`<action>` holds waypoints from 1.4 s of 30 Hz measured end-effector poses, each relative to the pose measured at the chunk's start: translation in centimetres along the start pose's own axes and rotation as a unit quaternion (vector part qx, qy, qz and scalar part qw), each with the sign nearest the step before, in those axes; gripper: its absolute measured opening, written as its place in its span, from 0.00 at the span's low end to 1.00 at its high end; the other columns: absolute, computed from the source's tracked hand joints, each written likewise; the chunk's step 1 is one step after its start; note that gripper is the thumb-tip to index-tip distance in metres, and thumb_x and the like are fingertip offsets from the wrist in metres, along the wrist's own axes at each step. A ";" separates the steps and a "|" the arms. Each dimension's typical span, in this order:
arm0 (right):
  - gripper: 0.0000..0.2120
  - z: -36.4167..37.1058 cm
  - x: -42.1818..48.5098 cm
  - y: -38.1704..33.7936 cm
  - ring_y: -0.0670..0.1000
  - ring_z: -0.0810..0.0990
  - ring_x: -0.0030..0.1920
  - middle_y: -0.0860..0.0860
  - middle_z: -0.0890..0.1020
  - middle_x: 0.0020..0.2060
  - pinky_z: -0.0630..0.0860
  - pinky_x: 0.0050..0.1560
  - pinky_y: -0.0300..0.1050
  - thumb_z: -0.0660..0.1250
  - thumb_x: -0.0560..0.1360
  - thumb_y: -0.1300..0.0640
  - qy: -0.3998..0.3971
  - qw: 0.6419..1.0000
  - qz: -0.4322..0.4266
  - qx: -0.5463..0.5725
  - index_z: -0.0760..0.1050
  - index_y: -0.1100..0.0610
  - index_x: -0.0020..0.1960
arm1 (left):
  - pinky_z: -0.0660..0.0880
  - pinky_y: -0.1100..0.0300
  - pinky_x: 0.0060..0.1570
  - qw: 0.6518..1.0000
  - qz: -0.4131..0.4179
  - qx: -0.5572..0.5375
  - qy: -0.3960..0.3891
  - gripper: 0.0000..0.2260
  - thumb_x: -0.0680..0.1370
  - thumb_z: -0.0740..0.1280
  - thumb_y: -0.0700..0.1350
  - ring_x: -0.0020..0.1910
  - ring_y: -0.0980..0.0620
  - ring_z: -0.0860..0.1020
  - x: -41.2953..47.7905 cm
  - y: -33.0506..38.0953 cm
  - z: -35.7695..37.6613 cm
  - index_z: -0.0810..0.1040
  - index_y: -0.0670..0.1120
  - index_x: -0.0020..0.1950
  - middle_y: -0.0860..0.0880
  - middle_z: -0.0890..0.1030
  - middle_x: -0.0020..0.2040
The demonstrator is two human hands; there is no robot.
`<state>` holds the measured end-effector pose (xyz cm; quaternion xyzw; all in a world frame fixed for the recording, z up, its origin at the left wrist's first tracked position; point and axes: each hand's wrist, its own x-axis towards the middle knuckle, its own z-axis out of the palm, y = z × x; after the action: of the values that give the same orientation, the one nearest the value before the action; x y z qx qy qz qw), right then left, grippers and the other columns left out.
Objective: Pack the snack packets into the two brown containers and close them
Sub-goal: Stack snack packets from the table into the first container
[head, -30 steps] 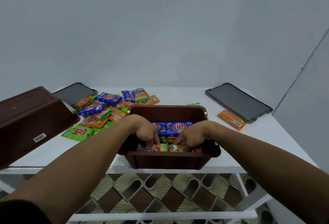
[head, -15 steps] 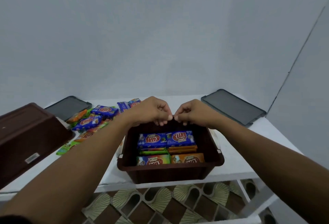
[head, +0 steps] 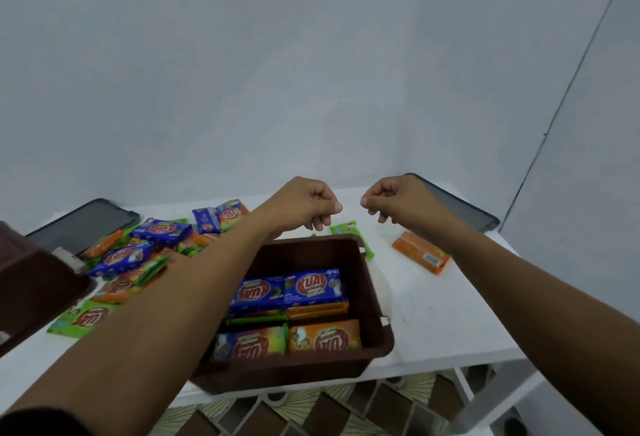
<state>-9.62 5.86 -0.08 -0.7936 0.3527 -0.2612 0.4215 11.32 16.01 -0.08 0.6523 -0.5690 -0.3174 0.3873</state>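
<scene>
An open brown container stands at the table's front edge with several blue, orange and green snack packets stacked inside. Beyond its far rim, my left hand and my right hand hover above the table, a small gap between them. Both have curled fingers and hold nothing. A heap of loose snack packets lies to the left. Two orange packets lie to the right, a green packet behind the container. The second brown container sits upside down at the far left.
Two dark lids lie flat on the white table: one at the back left, one at the back right. A pale wall rises right behind the table. Patterned floor shows below the front edge.
Both hands came up out of the container, met at its far rim, then rose past it and drew slightly apart. The view tilted left.
</scene>
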 end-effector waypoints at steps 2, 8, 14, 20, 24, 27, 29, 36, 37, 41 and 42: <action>0.03 -1.6 1.2 2.1 0.47 0.82 0.33 0.49 0.86 0.35 0.78 0.39 0.45 0.74 0.73 0.56 -0.008 0.999 0.012 -0.041 0.84 0.54 0.41 | 0.77 0.58 0.38 0.999 -0.024 0.021 -0.009 0.06 0.77 0.73 0.42 0.35 0.50 0.81 1.8 0.4 1.3 0.83 0.39 0.49 0.41 0.85 0.40; 0.02 -5.3 3.6 8.2 0.47 0.82 0.33 0.47 0.83 0.32 0.75 0.31 0.36 0.75 0.71 0.61 -0.060 0.986 0.048 -0.148 0.84 0.55 0.41 | 0.78 0.58 0.39 0.993 -0.099 0.057 -0.025 0.05 0.75 0.71 0.38 0.36 0.50 0.82 7.3 0.8 5.3 0.84 0.37 0.49 0.44 0.85 0.41; 0.05 -5.7 5.6 12.9 0.48 0.79 0.37 0.55 0.83 0.36 0.73 0.35 0.40 0.70 0.70 0.60 -0.146 0.932 0.075 -0.323 0.83 0.61 0.40 | 0.79 0.60 0.35 0.975 -0.197 0.100 -0.022 0.05 0.76 0.74 0.40 0.38 0.47 0.84 10.4 0.2 8.4 0.83 0.38 0.48 0.43 0.84 0.40; 0.21 -4.8 6.1 14.5 0.51 0.81 0.46 0.51 0.81 0.46 0.79 0.46 0.44 0.79 0.67 0.45 -0.214 0.874 0.058 -0.432 0.78 0.56 0.52 | 0.82 0.49 0.47 0.928 -0.300 0.217 -0.038 0.07 0.77 0.72 0.41 0.38 0.43 0.83 12.4 -0.5 10.2 0.80 0.37 0.47 0.41 0.84 0.43; 0.31 -4.0 6.3 14.8 0.52 0.80 0.48 0.52 0.80 0.48 0.80 0.51 0.47 0.81 0.64 0.41 -0.239 0.852 0.041 -0.465 0.74 0.57 0.57 | 0.82 0.50 0.52 0.877 -0.340 0.333 -0.064 0.18 0.75 0.76 0.52 0.40 0.43 0.82 13.0 -0.8 10.9 0.80 0.37 0.53 0.39 0.85 0.50; 0.31 -3.9 6.4 14.9 0.53 0.82 0.50 0.54 0.82 0.50 0.81 0.52 0.46 0.80 0.66 0.42 -0.254 0.845 0.051 -0.468 0.76 0.59 0.60 | 0.79 0.51 0.53 0.866 -0.345 0.357 -0.062 0.27 0.76 0.74 0.57 0.49 0.42 0.81 13.2 -0.6 11.8 0.77 0.36 0.62 0.36 0.81 0.55; 0.28 -4.0 6.6 15.3 0.52 0.83 0.46 0.53 0.82 0.47 0.79 0.44 0.43 0.81 0.66 0.44 -0.247 0.861 0.058 -0.441 0.77 0.59 0.57 | 0.77 0.52 0.52 0.864 -0.340 0.366 -0.067 0.30 0.75 0.74 0.60 0.50 0.43 0.78 13.6 -1.0 12.5 0.77 0.37 0.64 0.39 0.80 0.60; 0.26 -4.3 6.8 16.3 0.49 0.80 0.44 0.49 0.77 0.44 0.80 0.45 0.44 0.77 0.69 0.43 -0.208 0.905 0.064 -0.367 0.71 0.55 0.58 | 0.77 0.53 0.50 0.856 -0.344 0.380 -0.074 0.24 0.72 0.77 0.55 0.57 0.43 0.80 14.4 -1.3 13.4 0.79 0.40 0.60 0.43 0.81 0.58; 0.25 -4.5 6.8 16.4 0.50 0.80 0.44 0.50 0.77 0.45 0.80 0.45 0.45 0.76 0.69 0.43 -0.204 0.916 0.072 -0.339 0.71 0.54 0.57 | 0.78 0.53 0.50 0.864 -0.352 0.353 -0.071 0.21 0.71 0.77 0.52 0.52 0.43 0.81 14.5 -1.2 13.1 0.79 0.40 0.56 0.42 0.81 0.53; 0.15 -6.1 7.0 16.4 0.51 0.79 0.33 0.53 0.80 0.36 0.77 0.33 0.45 0.75 0.69 0.49 -0.196 0.968 0.115 -0.110 0.74 0.56 0.47 | 0.82 0.47 0.50 0.907 -0.400 0.128 -0.042 0.16 0.70 0.76 0.44 0.42 0.41 0.79 14.4 -0.9 11.3 0.77 0.39 0.52 0.40 0.78 0.45; 0.13 -6.6 7.2 16.3 0.52 0.78 0.30 0.55 0.80 0.33 0.76 0.31 0.46 0.73 0.70 0.51 -0.202 0.971 0.118 -0.053 0.74 0.58 0.46 | 0.83 0.45 0.48 0.917 -0.392 0.070 -0.033 0.15 0.71 0.75 0.42 0.44 0.40 0.80 14.2 -0.7 10.8 0.77 0.38 0.54 0.39 0.78 0.48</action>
<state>-15.45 -9.39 -9.77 -0.8036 0.3651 -0.0249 0.4694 4.57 0.43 -5.69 0.8378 -0.3006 -0.4245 0.1658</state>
